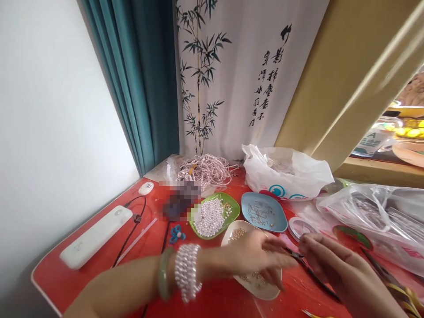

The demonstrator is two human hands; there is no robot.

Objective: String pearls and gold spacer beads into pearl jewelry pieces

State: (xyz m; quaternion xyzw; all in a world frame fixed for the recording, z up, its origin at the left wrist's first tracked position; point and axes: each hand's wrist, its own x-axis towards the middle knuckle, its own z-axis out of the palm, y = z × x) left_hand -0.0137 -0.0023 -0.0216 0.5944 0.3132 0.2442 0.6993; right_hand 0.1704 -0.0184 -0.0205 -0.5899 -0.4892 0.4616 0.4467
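So the left hand (pixel 248 256), fingers spread apart, is over the cream bead tray (pixel 265 292), lower center; right hand's (pixel 341 267) fingertips are pinched together lower right, can't tell on what.

From the wearer's head, one view faces forward and down, close above the red-topped, pale-edged table (pixel 150 243), with the white bamboo-printed cloth hanging (pixel 238 88) farther off, at twelve o'clock.

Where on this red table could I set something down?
Bare tabletop shows between the pale strip and blue flower, and nearer, between the pearl bracelet and cream plate. Around the right hand is crowded: spool, dark tool, plastic bag.
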